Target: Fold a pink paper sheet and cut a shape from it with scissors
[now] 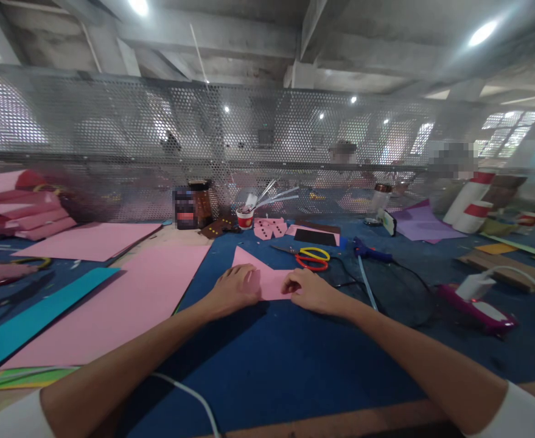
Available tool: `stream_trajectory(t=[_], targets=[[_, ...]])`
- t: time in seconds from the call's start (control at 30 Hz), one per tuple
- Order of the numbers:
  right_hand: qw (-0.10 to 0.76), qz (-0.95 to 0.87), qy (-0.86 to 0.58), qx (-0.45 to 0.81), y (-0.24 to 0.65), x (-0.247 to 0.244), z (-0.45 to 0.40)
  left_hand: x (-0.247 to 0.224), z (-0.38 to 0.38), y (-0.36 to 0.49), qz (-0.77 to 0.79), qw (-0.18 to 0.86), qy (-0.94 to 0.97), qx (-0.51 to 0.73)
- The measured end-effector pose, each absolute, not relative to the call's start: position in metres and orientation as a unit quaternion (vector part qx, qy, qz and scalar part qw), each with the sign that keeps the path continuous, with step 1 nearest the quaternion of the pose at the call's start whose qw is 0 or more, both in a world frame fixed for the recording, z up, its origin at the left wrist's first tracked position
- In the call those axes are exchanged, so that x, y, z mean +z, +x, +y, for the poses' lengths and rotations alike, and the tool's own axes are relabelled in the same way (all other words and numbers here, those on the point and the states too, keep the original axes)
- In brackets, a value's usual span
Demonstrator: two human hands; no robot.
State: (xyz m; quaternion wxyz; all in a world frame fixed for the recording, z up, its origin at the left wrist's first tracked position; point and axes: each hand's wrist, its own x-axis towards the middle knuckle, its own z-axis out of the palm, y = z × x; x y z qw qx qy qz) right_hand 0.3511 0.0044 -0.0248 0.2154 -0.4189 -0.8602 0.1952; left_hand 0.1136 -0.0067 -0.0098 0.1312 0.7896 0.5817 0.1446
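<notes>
A folded piece of pink paper lies on the blue work surface in front of me, one pointed corner sticking up to the left. My left hand holds its left part, palm down, fingers bent over it. At the right end, my right hand has its fingers curled in and pinched on the paper's edge. Just beyond the right hand rest scissors with a yellow and a red handle loop. Right of them is a blue glue gun with a black cord.
Large pink sheets and a teal strip lie to the left. Behind the hands stand a paper cup and dotted pink pieces. A purple power strip sits at right. A perforated metal screen closes off the back.
</notes>
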Motion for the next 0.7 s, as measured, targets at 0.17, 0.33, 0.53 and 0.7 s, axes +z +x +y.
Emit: stream_trajectory(t=[0.17, 0.33, 0.53, 0.7], targets=[[0.211, -0.867, -0.404, 0.203, 0.354, -0.022, 0.004, -0.01, -0.006, 0.112, 0.582, 0.138, 0.787, 0.148], [0.212, -0.867, -0.394, 0.218, 0.355, -0.021, 0.005, -0.012, -0.004, 0.108, 0.571, 0.147, 0.792, 0.159], [0.211, -0.863, -0.391, 0.238, 0.357, -0.019, 0.004, -0.007, -0.006, 0.109, 0.575, 0.161, 0.787, 0.155], [0.196, -0.858, -0.398, 0.258, 0.361, -0.013, 0.003, -0.002, -0.007, 0.111, 0.58, 0.157, 0.787, 0.136]])
